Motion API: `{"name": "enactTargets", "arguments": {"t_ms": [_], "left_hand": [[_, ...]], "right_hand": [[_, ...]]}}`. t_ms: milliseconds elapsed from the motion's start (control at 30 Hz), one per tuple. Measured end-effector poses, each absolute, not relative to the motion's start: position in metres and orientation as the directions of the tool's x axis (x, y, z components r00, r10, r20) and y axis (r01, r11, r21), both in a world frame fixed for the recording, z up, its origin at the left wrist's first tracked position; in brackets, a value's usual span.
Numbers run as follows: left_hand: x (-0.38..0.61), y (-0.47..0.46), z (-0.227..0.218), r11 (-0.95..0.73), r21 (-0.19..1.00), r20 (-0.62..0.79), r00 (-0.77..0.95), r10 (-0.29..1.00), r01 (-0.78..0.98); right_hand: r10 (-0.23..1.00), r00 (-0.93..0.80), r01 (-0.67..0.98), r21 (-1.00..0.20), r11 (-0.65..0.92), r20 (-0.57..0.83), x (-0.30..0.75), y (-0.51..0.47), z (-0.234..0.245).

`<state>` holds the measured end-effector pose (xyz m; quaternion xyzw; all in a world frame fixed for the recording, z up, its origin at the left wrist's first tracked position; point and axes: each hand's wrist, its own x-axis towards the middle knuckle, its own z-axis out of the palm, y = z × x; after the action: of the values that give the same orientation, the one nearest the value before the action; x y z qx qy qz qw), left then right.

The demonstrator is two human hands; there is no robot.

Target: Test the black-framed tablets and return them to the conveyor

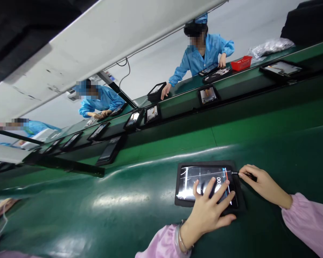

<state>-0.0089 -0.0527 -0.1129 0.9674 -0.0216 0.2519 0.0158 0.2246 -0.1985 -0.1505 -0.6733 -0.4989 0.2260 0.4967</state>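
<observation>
A tablet (190, 181) with a lit screen lies in a black foam tray (178, 197) on the green bench in front of me. My left hand (208, 211) is spread flat over the screen with its fingers apart, covering part of it. White digits and a coloured strip show near the screen's right side. Beside the tablet's right edge, my right hand (265, 184) pinches a dark cable (235, 173), whose thin plug end reaches the tablet's edge. Whether the plug sits fully inside the tablet I cannot tell.
Beyond my green bench (140, 215), a line carries several devices in black trays (208, 96). Co-workers in blue coats (200, 52) work across it, near a red bin (241, 63). Dark posts (67, 166) stand at left. Another person's hand (6, 206) is at the left edge.
</observation>
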Motion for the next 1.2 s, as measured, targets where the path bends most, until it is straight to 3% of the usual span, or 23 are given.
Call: {"name": "enactTargets", "arguments": {"t_ms": [300, 633, 967, 1200], "left_hand": [[-0.014, -0.042, -0.104, -0.969, 0.226, 0.616, 0.756, 0.221, 0.099], [-0.012, -0.049, -0.111, -0.961, 0.207, 0.631, 0.776, -0.012, -0.184], [-0.012, -0.053, -0.113, -0.957, 0.217, 0.656, 0.755, -0.005, -0.195], [-0.014, -0.052, -0.117, -0.956, 0.192, 0.668, 0.743, -0.038, -0.221]], "right_hand": [[0.89, 0.414, 0.481, -0.876, -0.034, 0.193, 0.223, -0.197, -0.148], [0.894, 0.412, 0.441, -0.897, -0.029, 0.174, 0.224, -0.198, -0.149], [0.894, 0.431, 0.201, -0.979, 0.038, 0.123, 0.225, -0.198, -0.135], [0.899, 0.429, 0.167, -0.986, 0.018, 0.089, 0.225, -0.201, -0.133]]}}
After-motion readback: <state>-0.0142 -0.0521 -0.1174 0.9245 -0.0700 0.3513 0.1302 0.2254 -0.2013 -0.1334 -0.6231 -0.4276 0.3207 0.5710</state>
